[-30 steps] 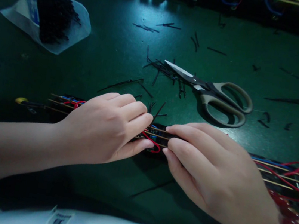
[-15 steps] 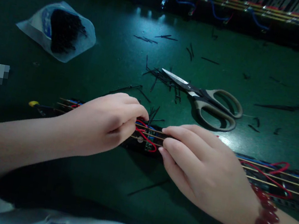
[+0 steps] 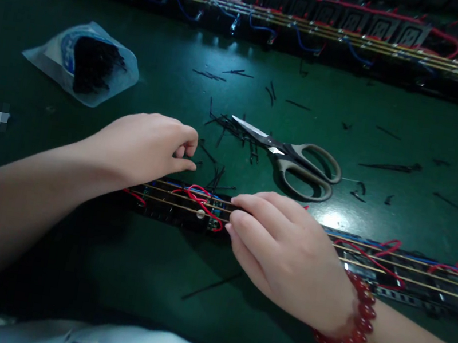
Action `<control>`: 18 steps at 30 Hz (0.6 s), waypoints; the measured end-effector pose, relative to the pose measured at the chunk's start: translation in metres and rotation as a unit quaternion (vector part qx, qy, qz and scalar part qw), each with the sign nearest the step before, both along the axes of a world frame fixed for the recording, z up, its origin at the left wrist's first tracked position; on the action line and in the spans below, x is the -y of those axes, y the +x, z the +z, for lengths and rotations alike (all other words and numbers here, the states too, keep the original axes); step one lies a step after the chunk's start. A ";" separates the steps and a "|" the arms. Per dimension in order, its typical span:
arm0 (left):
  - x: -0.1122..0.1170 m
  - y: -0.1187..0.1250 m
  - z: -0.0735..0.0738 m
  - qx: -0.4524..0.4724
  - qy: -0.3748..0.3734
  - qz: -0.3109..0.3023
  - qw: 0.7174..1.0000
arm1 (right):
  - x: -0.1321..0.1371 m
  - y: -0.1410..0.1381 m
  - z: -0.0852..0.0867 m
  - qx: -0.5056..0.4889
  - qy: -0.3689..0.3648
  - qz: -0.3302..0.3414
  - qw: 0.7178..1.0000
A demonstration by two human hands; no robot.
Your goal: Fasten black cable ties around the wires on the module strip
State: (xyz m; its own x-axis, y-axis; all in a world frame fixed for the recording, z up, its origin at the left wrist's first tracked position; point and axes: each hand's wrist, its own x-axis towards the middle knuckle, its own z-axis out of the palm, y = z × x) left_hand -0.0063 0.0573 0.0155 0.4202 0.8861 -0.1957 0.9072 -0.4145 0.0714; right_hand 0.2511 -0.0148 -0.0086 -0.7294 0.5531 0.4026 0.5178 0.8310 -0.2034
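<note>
At the far left, around ten o'clock from the hands, a clear plastic bag of black ties lay on the green counter. Nearer in, the left hand hovered just above the left end of a long wired strip, its fingers curled loosely with thumb and forefinger pinched together; whether that grip held anything could not be told, since the fingertips hid whatever lay between them. The strip ran across the counter from nine o'clock to three o'clock, carrying thin brass-coloured rods, a red wire looped near its middle and a few black tie tails standing up just beyond the loop. The right hand lay flat on the strip just right of the red loop, fingers stretched out and pressing down on it, grip released rather than closed around anything; a red bead bracelet circled that wrist. At about twelve o'clock from the right hand, a pair of scissors with grey handles rested on the counter, blades closed and pointing toward ten o'clock, amid scattered black offcuts. Along the far edge, another wired strip stretched across the counter.
</note>
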 end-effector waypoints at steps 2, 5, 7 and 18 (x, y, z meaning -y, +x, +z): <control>-0.003 0.000 -0.006 0.002 -0.020 -0.010 1.000 | 0.000 0.000 0.000 -0.002 -0.003 0.000 1.000; -0.005 0.000 -0.012 0.018 -0.028 -0.047 0.998 | 0.000 -0.001 0.000 -0.008 -0.008 0.001 1.000; -0.003 0.000 -0.008 0.025 -0.019 -0.053 0.998 | 0.000 -0.001 0.001 -0.014 -0.015 0.002 1.000; 0.051 0.030 0.005 0.191 0.164 -0.229 0.940 | -0.003 0.008 0.011 -0.155 -0.203 -0.050 0.966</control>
